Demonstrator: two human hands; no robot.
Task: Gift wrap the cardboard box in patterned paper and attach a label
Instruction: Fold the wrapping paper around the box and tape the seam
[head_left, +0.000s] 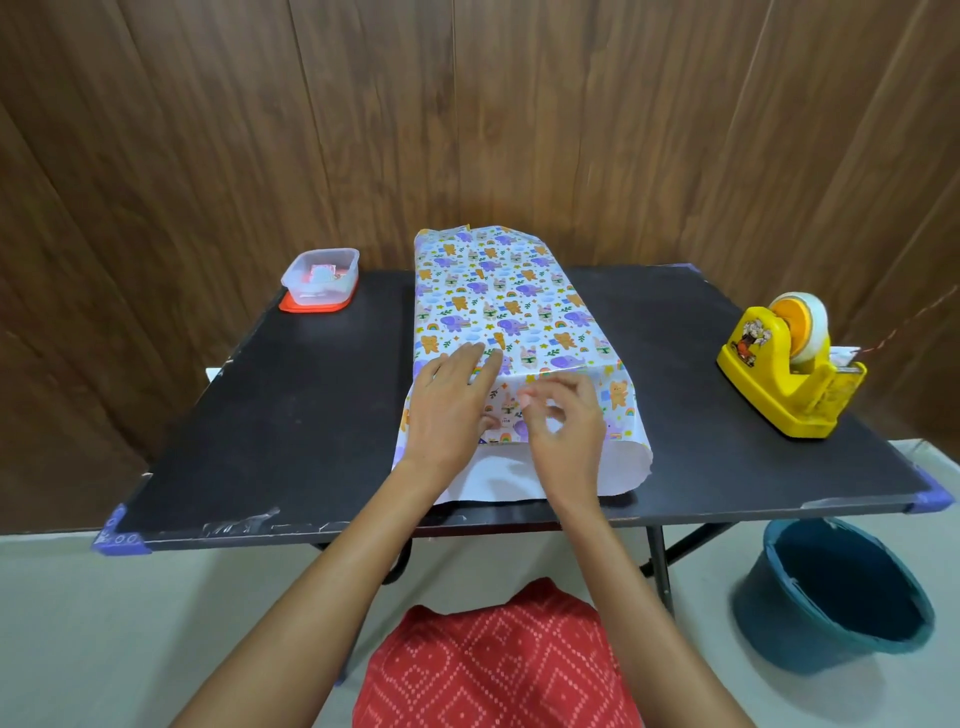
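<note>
The box is hidden under the patterned paper (498, 291), white with purple elephants and orange bears, which lies along the middle of the black table (260, 415). My left hand (452, 400) presses flat on the top of the wrapped box near its front edge, fingers straight, holding the overlapping paper down. My right hand (566, 426) is beside it at the front face, fingers curled, thumb and forefinger pinching at the paper's seam; I cannot tell if clear tape is between them. The paper's white underside (618, 467) sticks out towards me.
A yellow tape dispenser (789, 374) stands at the table's right side. A clear plastic tub (322, 275) holding small items sits on its red lid at the back left. A teal bucket (831, 592) stands on the floor at the right. A wooden wall is behind.
</note>
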